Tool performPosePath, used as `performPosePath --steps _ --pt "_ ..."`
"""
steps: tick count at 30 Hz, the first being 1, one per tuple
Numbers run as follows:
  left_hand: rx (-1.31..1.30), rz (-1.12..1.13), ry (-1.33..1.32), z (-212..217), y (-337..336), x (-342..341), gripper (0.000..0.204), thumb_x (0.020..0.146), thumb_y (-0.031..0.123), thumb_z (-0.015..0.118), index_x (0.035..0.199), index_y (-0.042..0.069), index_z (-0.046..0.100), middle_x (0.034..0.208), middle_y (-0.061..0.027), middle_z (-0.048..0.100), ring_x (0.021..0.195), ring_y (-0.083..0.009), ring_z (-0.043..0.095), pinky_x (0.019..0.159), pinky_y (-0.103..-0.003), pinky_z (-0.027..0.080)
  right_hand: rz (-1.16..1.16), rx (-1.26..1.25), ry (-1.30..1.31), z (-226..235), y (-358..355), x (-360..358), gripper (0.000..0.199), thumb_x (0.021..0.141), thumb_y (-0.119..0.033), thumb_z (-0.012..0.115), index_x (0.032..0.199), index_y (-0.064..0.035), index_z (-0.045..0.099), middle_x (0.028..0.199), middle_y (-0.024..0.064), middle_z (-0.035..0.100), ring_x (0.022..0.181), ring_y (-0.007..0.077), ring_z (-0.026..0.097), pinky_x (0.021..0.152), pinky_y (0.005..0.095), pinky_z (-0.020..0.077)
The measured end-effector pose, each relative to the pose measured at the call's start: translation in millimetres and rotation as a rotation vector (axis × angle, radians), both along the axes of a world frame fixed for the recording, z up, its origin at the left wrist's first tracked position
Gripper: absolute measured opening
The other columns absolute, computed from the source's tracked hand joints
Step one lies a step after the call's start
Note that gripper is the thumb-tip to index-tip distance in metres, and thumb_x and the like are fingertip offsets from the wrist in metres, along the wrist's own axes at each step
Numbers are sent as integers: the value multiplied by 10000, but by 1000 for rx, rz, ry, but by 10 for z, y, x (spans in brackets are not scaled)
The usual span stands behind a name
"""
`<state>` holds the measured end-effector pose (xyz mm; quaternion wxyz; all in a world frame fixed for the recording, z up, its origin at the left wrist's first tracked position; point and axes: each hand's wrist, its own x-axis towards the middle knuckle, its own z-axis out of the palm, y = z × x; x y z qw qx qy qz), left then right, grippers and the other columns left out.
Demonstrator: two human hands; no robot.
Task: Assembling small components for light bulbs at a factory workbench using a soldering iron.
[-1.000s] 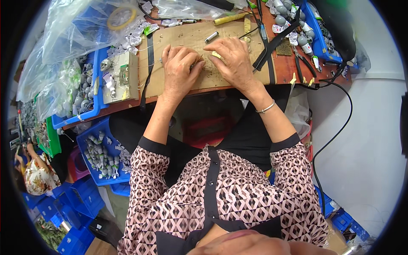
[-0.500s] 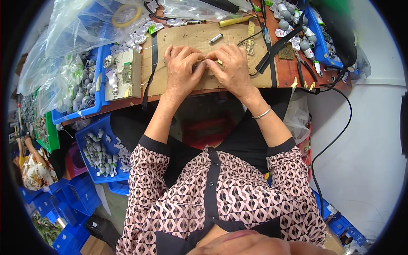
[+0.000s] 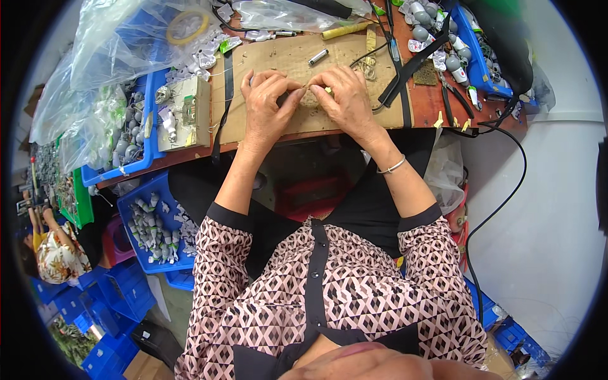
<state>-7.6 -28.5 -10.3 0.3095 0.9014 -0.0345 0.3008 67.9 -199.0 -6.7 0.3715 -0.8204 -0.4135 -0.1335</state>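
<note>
Right hand [image 3: 343,100] drawn nearer left hand [image 3: 267,106], both curled over cardboard [image 3: 272,57]

The cardboard sheet [image 3: 272,58] looks matt, the bangle [image 3: 394,167] smooth shiny metal, the large bag [image 3: 104,54] glossy, crinkled plastic.

Head cam: left fisheye of the worn pair, upright, unmirrored. Looked steeply down from head height, facing the red-brown tabletop [image 3: 432,115] on the far side. Nearest to lens: wearer's pink-and-black geometric-print shirt [image 3: 272,278], filling the near side. Bare left hand [image 3: 267,107] and bare right hand [image 3: 346,101] sat mid-range, far of centre. Wide coverage: took in blue plastic crates [image 3: 130,290] near left and smooth white wall [image 3: 557,190] right, straight edges bending toward the rim.
</note>
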Motion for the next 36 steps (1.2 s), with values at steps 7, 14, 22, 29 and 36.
performPosePath --steps 7,14,22,29,36 --pt "-11 -11 12 13 6 5 98 852 213 745 844 123 709 826 3 657 1012 -210 603 1106 -513 248 -39 21 -59 31 -65 40 125 921 -212 664 960 -96 688 907 17 644 908 213 580 823 363 378" --pt "4 -9 23 1 5 17 102 854 214 741 837 120 704 829 4 655 1005 -218 601 1103 -517 249 -1 8 -162 36 -43 20 98 882 -173 704 944 -108 667 898 12 635 909 212 580 843 362 377" --pt "-5 -6 0 3 -28 10 106 836 208 751 838 117 696 834 -2 647 1004 -222 602 1100 -502 259 -1 -18 -151 56 -46 9 101 892 -190 693 902 -105 637 880 19 624 906 215 578 841 367 372" --pt "4 13 13 40 18 -40 89 838 183 748 826 115 692 829 0 636 1015 -219 597 1109 -489 253 -178 79 -226 285 -320 727 142 916 -181 658 990 -62 685 907 104 688 851 291 622 771 401 473" --pt "1 -6 57 42 -19 -18 80 837 177 746 823 120 692 818 6 634 1027 -216 590 1119 -493 237 -408 -289 -404 162 -540 2199 176 934 -222 585 1039 -94 645 930 164 716 870 397 660 792 505 528"
